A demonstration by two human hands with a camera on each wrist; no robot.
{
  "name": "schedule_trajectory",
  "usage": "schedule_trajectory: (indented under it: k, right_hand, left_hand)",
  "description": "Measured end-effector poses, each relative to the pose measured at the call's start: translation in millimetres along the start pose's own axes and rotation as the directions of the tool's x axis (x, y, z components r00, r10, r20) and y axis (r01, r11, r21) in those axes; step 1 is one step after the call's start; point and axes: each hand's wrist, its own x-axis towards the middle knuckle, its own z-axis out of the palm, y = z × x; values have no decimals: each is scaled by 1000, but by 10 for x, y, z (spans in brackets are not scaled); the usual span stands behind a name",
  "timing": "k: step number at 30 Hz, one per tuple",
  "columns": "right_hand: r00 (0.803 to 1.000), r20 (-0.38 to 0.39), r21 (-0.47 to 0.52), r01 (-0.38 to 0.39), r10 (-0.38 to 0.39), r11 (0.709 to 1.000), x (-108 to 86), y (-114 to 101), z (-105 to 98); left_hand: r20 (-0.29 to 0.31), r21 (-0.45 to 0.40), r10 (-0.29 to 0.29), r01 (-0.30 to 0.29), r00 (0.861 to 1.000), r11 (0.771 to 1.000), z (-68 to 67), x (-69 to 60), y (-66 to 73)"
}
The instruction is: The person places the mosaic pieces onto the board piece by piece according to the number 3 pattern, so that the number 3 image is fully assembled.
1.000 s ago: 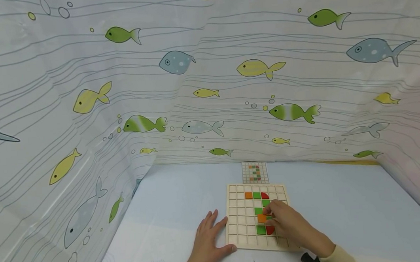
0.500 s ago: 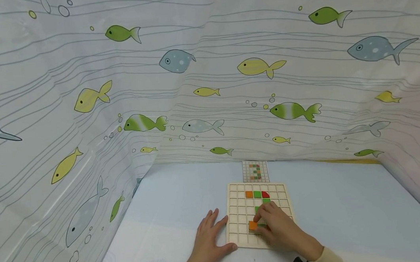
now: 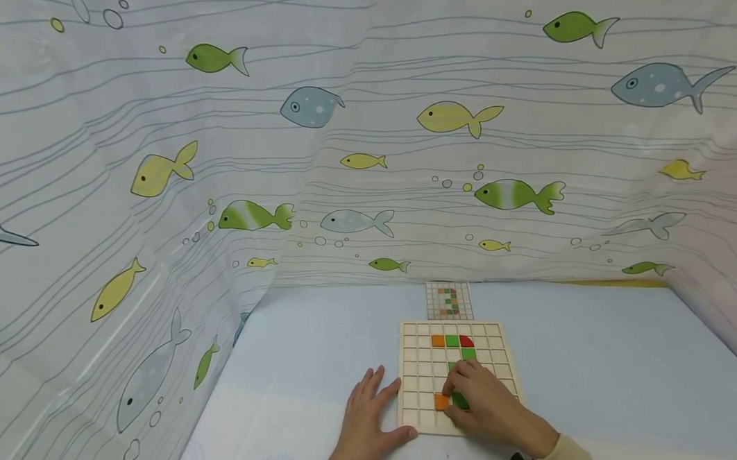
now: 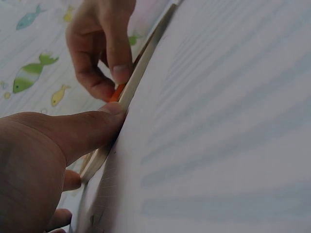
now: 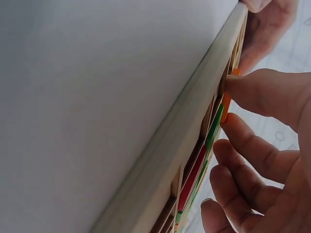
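A wooden grid board (image 3: 410, 367) lies on the table. My right hand (image 3: 490, 404) pinches an orange square tile (image 3: 441, 401) between thumb and index finger, at a cell just left of a green tile (image 3: 459, 400). In the right wrist view the orange tile (image 5: 226, 108) looks slightly tilted; whether it sits flat in the cell I cannot tell. A red tile (image 5: 192, 178) lies farther along that row. My left hand (image 3: 366, 424) is spread at the board's left side, its thumb touching the near-left corner. The right hand hides some middle tiles.
Toward the board's far side sit another orange tile (image 3: 437, 341), a green tile (image 3: 452, 341) and a red quarter-round tile (image 3: 467, 341). Behind the board lies a printed pattern card (image 3: 433, 304). A fish-patterned curtain (image 3: 320, 260) surrounds the table.
My right hand has carried the orange tile left and toward me, from above the middle of the board down to the cell beside the green tile. The left hand has stayed put.
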Motion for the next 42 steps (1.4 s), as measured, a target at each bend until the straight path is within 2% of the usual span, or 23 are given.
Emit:
schedule_trajectory:
  k: [9, 15, 31, 35, 42]
  right_hand:
    - [999, -24, -44, -30, 29, 999, 9, -15, -9]
    - [999, -26, -15, -40, 39, 999, 11, -22, 6]
    - [996, -55, -6, -71, 70, 997, 34, -40, 12]
    - [996, -64, 10, -62, 63, 998, 34, -47, 18]
    - [995, -99, 0, -5, 5, 1000, 43, -38, -3]
  left_hand:
    - [9, -18, -2, 2, 1000, 1000, 3, 10, -4]
    - [28, -25, -21, 22, 999, 999, -8, 9, -16]
    - [27, -18, -18, 18, 999, 1000, -4, 7, -23]
    - [26, -16, -14, 14, 1000, 1000, -2, 7, -30]
    - [16, -18, -2, 2, 1000, 1000, 1, 6, -31]
